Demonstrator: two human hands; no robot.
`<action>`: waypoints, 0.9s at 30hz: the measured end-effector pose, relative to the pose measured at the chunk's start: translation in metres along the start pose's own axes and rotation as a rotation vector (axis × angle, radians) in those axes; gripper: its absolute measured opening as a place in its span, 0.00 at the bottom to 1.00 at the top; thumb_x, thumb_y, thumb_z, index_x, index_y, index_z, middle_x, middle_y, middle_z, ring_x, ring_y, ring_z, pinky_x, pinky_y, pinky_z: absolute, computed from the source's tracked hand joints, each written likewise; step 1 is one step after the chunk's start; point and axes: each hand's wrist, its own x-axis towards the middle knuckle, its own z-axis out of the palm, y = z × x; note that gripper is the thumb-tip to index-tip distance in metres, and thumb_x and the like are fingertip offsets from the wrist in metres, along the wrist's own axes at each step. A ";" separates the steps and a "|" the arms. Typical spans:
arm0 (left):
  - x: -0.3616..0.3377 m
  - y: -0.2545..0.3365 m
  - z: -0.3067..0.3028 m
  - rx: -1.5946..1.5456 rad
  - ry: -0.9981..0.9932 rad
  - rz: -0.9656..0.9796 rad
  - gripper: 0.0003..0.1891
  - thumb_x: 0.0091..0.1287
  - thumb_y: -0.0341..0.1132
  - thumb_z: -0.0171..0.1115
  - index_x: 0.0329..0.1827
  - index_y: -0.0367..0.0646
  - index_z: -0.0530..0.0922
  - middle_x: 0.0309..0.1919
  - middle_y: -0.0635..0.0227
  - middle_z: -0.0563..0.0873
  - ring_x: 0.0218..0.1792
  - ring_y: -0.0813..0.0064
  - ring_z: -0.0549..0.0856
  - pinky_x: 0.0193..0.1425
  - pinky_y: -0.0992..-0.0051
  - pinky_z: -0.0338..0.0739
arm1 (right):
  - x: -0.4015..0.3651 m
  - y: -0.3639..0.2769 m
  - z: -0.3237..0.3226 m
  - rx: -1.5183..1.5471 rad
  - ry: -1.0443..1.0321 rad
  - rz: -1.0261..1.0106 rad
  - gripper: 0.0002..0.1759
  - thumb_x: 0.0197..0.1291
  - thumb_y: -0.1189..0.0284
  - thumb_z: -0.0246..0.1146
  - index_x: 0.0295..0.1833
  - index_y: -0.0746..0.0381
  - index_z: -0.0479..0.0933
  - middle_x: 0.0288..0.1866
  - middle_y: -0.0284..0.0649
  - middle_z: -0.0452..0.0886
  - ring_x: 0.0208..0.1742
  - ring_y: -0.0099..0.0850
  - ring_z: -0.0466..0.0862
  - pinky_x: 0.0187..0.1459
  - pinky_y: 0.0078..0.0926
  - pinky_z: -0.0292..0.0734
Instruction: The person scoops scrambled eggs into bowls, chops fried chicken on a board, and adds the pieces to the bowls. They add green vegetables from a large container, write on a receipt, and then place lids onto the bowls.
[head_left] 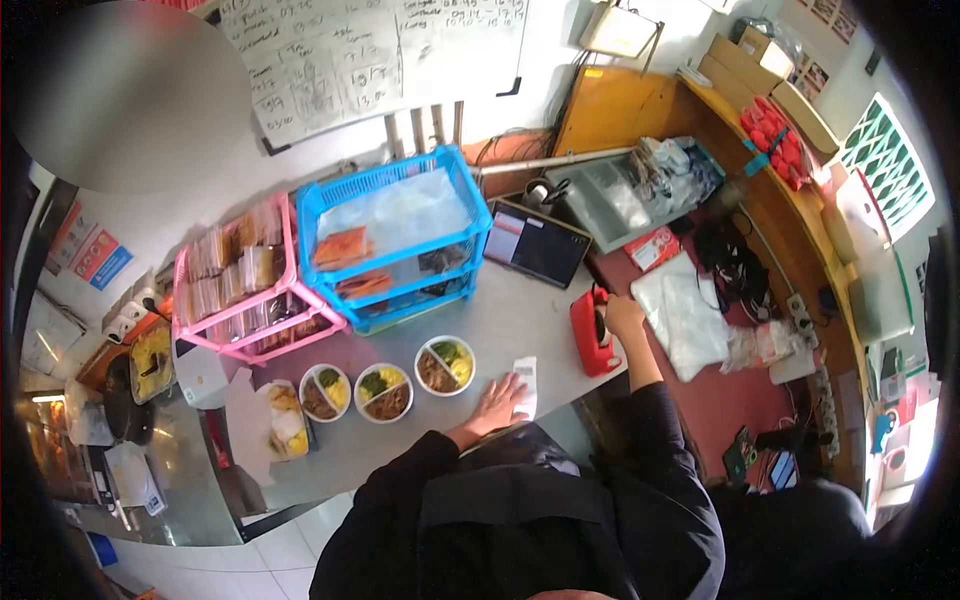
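Head view: showed left hand (497, 400) flat, grip apart, on paper slip (528, 374) right of three food bowls (383, 391) on tabletop (530, 318); right hand (622, 318) atop red device (589, 340), grip impossible to tell. Seemingly mid slip-handling; next called for steady pressure on slip.

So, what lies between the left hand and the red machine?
In the head view, a white paper slip by the left hand, then bare counter up to the red machine.

A small takeaway food shop: three filled meal bowls (384, 390) line the counter's (520, 315) near edge, beside a red receipt printer (588, 338), a tablet (535, 245), sachet-stocked plastic racks (400, 235) and a scribbled whiteboard (370, 50).
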 end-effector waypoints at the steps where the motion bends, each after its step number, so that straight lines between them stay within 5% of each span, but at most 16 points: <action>1: 0.027 -0.005 -0.005 -0.074 -0.029 -0.096 0.40 0.60 0.62 0.53 0.70 0.43 0.62 0.71 0.53 0.58 0.73 0.57 0.54 0.69 0.53 0.56 | 0.015 0.000 -0.012 -0.070 -0.047 0.013 0.15 0.60 0.63 0.54 0.43 0.59 0.81 0.43 0.47 0.84 0.46 0.46 0.84 0.43 0.43 0.80; 4: 0.102 -0.027 -0.020 0.020 -0.189 -0.317 0.39 0.61 0.59 0.55 0.69 0.41 0.63 0.71 0.53 0.59 0.71 0.54 0.57 0.69 0.51 0.54 | 0.062 0.002 -0.013 -0.236 -0.153 -0.061 0.14 0.57 0.64 0.57 0.42 0.57 0.84 0.44 0.43 0.85 0.47 0.41 0.85 0.42 0.38 0.81; 7: 0.137 -0.032 -0.055 -0.120 -0.051 -0.345 0.36 0.61 0.53 0.59 0.68 0.40 0.63 0.69 0.53 0.62 0.69 0.54 0.61 0.67 0.53 0.57 | 0.094 0.000 0.003 -0.323 -0.287 -0.216 0.12 0.54 0.70 0.60 0.43 0.59 0.84 0.45 0.43 0.84 0.47 0.41 0.85 0.42 0.37 0.81; 11: 0.116 -0.014 -0.103 -0.348 0.193 -0.118 0.32 0.59 0.44 0.62 0.64 0.39 0.66 0.64 0.53 0.67 0.62 0.53 0.69 0.61 0.59 0.67 | 0.113 -0.006 0.006 -0.165 -0.222 -0.307 0.14 0.43 0.74 0.68 0.40 0.63 0.83 0.45 0.49 0.83 0.48 0.44 0.84 0.46 0.39 0.81; 13: 0.090 -0.010 -0.122 -0.456 0.311 -0.079 0.29 0.57 0.39 0.65 0.61 0.40 0.69 0.62 0.52 0.70 0.58 0.52 0.72 0.58 0.59 0.69 | 0.118 0.001 0.025 -0.137 -0.140 -0.335 0.12 0.45 0.74 0.66 0.38 0.65 0.83 0.41 0.51 0.84 0.44 0.45 0.85 0.44 0.39 0.82; 15: 0.061 -0.010 -0.123 -0.499 0.347 -0.222 0.22 0.56 0.35 0.66 0.54 0.39 0.74 0.55 0.52 0.76 0.54 0.52 0.76 0.57 0.59 0.71 | 0.124 0.003 0.044 -0.116 -0.105 -0.300 0.12 0.47 0.73 0.64 0.39 0.64 0.83 0.42 0.52 0.83 0.46 0.44 0.84 0.46 0.40 0.81; 20: 0.003 -0.013 -0.148 -0.524 0.446 -0.556 0.15 0.58 0.34 0.65 0.46 0.38 0.77 0.46 0.54 0.80 0.48 0.55 0.79 0.54 0.65 0.73 | 0.093 0.003 -0.045 -0.010 -0.320 -0.231 0.14 0.43 0.77 0.67 0.39 0.66 0.83 0.41 0.52 0.83 0.45 0.45 0.84 0.45 0.38 0.81; 24: -0.013 -0.016 -0.176 -0.561 0.543 -0.739 0.08 0.60 0.34 0.64 0.34 0.38 0.77 0.32 0.59 0.80 0.36 0.58 0.80 0.43 0.67 0.73 | 0.108 0.002 -0.013 0.193 -0.151 -0.120 0.17 0.35 0.76 0.73 0.38 0.67 0.83 0.36 0.53 0.84 0.41 0.46 0.85 0.43 0.38 0.82; 26: -0.010 -0.024 -0.179 -0.468 0.577 -0.661 0.09 0.61 0.34 0.63 0.30 0.38 0.76 0.28 0.61 0.79 0.31 0.60 0.79 0.37 0.67 0.72 | 0.111 0.002 0.000 0.227 -0.075 -0.103 0.18 0.34 0.75 0.74 0.36 0.68 0.83 0.33 0.53 0.84 0.40 0.46 0.85 0.42 0.37 0.82; 27: -0.018 -0.026 -0.182 -0.421 0.575 -0.624 0.10 0.62 0.34 0.63 0.28 0.37 0.75 0.25 0.61 0.78 0.29 0.61 0.78 0.35 0.67 0.71 | 0.115 0.006 0.006 0.192 -0.196 -0.115 0.18 0.34 0.73 0.74 0.35 0.68 0.82 0.33 0.53 0.84 0.39 0.45 0.85 0.41 0.37 0.82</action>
